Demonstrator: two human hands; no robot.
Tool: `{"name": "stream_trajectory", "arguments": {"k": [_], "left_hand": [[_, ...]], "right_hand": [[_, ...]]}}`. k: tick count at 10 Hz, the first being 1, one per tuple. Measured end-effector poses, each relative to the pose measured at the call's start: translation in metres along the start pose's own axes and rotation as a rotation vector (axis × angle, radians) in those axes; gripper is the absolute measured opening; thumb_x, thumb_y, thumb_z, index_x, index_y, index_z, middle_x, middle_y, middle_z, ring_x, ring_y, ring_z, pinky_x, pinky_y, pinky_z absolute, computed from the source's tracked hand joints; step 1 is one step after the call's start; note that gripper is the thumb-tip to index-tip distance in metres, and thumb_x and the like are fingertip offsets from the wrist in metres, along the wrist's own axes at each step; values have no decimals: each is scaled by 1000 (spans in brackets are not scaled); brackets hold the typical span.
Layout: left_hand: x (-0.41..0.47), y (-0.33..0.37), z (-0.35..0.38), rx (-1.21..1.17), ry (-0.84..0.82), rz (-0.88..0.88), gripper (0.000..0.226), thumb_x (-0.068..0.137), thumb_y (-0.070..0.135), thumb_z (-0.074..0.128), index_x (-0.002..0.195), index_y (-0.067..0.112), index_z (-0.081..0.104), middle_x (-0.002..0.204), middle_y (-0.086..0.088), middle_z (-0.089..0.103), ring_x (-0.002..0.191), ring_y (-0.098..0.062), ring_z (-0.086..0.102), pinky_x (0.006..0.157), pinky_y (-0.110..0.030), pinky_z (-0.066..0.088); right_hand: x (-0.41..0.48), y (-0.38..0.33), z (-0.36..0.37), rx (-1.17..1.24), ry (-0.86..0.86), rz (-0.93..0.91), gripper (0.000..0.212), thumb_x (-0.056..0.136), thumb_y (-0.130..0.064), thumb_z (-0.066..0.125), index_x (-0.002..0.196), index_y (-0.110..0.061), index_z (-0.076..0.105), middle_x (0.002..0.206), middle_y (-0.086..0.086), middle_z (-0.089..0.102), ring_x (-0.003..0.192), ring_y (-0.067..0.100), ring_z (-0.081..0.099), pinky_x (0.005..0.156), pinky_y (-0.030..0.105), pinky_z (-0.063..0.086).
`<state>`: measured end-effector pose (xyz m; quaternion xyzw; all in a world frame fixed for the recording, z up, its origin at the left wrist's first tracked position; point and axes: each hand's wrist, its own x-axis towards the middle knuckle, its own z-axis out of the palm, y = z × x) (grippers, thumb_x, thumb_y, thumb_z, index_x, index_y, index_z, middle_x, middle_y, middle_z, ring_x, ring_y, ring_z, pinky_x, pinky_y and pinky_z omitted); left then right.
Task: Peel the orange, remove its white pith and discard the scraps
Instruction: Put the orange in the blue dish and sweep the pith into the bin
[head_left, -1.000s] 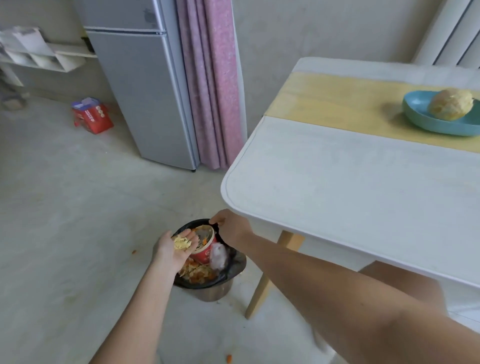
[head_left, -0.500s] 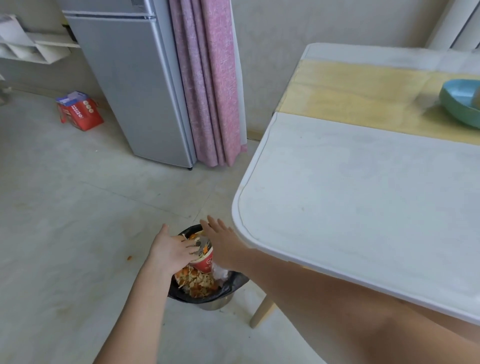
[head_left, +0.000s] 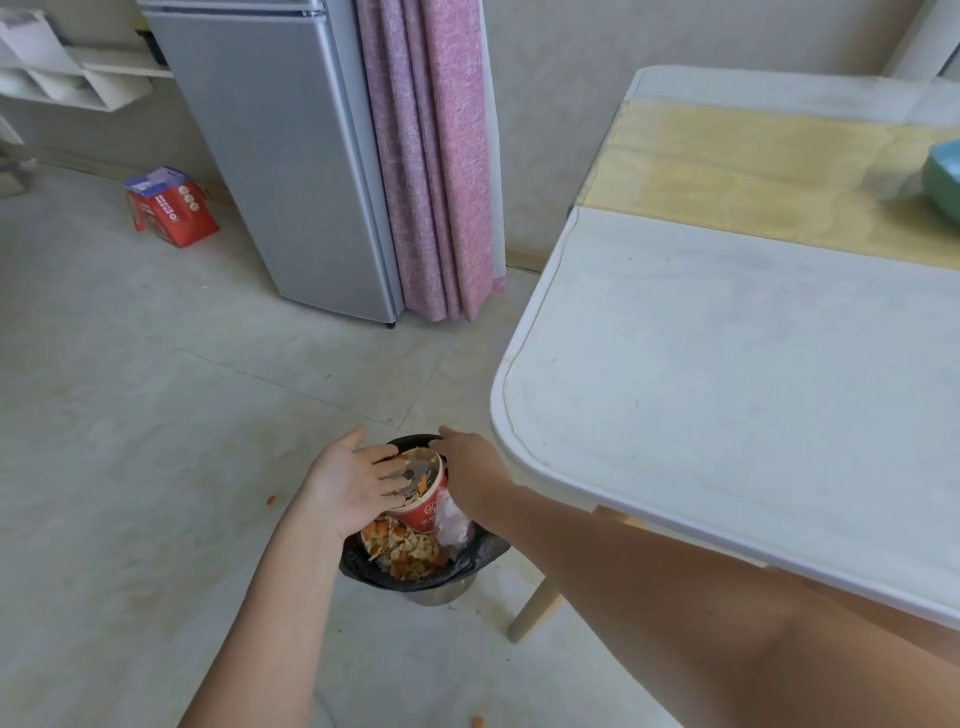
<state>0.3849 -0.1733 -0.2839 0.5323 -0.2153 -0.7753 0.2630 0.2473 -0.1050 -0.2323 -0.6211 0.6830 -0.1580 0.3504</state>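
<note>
Below the straight, slightly spread fingers (head_left: 388, 464) of the left hand (head_left: 353, 478), beside a red cup (head_left: 423, 514), peel scraps (head_left: 405, 552) lie in the bin (head_left: 439, 595); how the right hand (head_left: 470, 467) holds its fingers, I cannot tell.

One cam, on my head, wide-angle, pitched forward and down. Bin (head_left: 439, 592) close below at 6 o'clock, worktop (head_left: 727, 415) edge fills 3 o'clock, fridge (head_left: 270, 156) well off at 11 o'clock.
</note>
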Motion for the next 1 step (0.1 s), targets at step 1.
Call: {"name": "stream_trajectory", "arguments": {"k": [1], "left_hand": [[1, -5, 0, 235, 118, 103, 40, 101, 23, 41, 135, 1, 47, 145, -18, 42, 135, -36, 35, 109, -44, 29]], "right_hand": [[4, 2, -3, -30, 45, 19, 31, 97, -1, 41, 126, 6, 51, 130, 24, 52, 120, 32, 49, 86, 23, 34]]}}
